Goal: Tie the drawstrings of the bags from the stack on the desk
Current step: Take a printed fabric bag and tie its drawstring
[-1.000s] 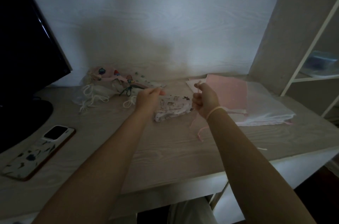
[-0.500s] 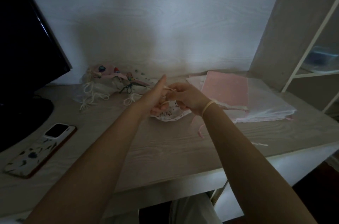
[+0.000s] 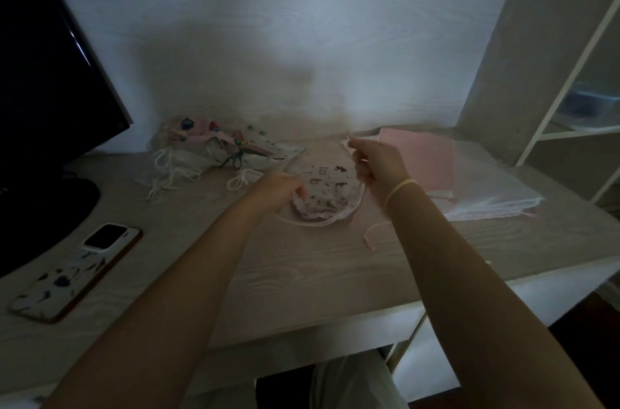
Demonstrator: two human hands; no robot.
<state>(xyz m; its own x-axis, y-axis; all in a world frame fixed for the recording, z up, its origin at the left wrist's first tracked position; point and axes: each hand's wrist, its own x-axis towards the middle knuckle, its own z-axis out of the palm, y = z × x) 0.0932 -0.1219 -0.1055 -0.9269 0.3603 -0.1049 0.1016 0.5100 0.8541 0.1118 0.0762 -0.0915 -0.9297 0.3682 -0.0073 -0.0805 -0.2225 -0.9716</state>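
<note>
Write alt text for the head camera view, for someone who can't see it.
Two bare hands work a small printed drawstring bag on a pale wooden desk: the left hand grips the bag's edge, the right hand pinches a cord above it. A pile of bags lies behind, a phone at left, flat pink bags at right.

The bag [image 3: 327,189] under my fingers is white with small dark printed figures, and its drawstring [image 3: 303,221] is pale cream. The stack [image 3: 469,180] to my right is pink over sheer white. My wristband [image 3: 399,189] is pale yellow. The phone case [image 3: 67,277] is white with dark blotches, and the monitor [image 3: 43,73] is black.
</note>
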